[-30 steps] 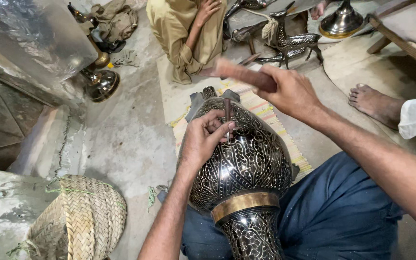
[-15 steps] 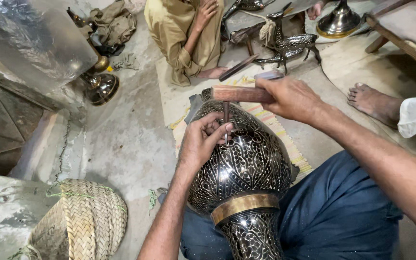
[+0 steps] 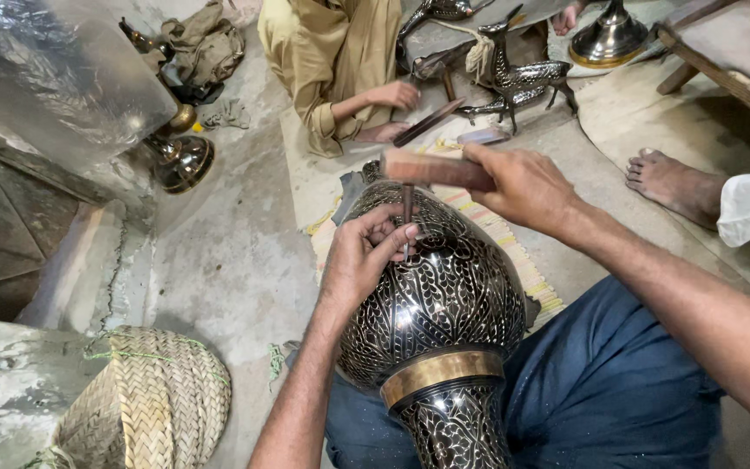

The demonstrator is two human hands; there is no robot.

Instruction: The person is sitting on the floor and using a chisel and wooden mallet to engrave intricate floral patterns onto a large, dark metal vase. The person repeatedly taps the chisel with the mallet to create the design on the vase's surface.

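Left hand [image 3: 362, 260] pinched the chisel [image 3: 407, 208] upright on the vase [image 3: 444, 295]; right hand [image 3: 523, 184] gripped the mallet [image 3: 431, 169] squarely above, best struck lightly

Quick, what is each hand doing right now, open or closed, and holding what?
Left hand: closed on a thin chisel, resting on the patterned vase.
Right hand: closed on a wooden hammer.

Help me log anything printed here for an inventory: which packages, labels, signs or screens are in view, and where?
None in view: no package, label, sign or screen.
The left hand holds a chisel on an engraved black vase.
The right hand holds a wooden mallet.
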